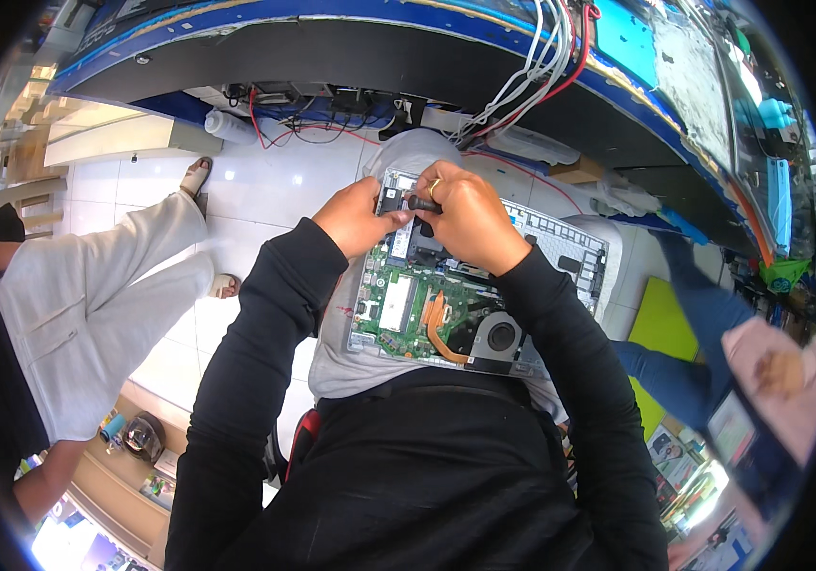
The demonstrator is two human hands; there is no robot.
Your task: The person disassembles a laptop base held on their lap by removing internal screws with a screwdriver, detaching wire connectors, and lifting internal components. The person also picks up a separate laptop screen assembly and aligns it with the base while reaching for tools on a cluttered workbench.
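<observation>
An opened laptop base (484,285) lies across my lap, its insides facing up. Its green circuit board (384,285), copper heat pipe (438,328) and round black fan (501,336) show at the near side. My right hand (470,214) pinches a short black screwdriver (423,204) over the far left part of the base; its tip is hard to make out. Gripping the left edge there is my left hand (356,219), its thumb reaching in close to the screwdriver. Part of the base is hidden under my right hand and forearm.
A dark bench with a blue edge (313,17) curves across the far side, with white and red cables (546,67) hanging from it. To the left stands a person in light trousers (94,295). Another person in pink (775,366) is at the right, near a green panel (651,333).
</observation>
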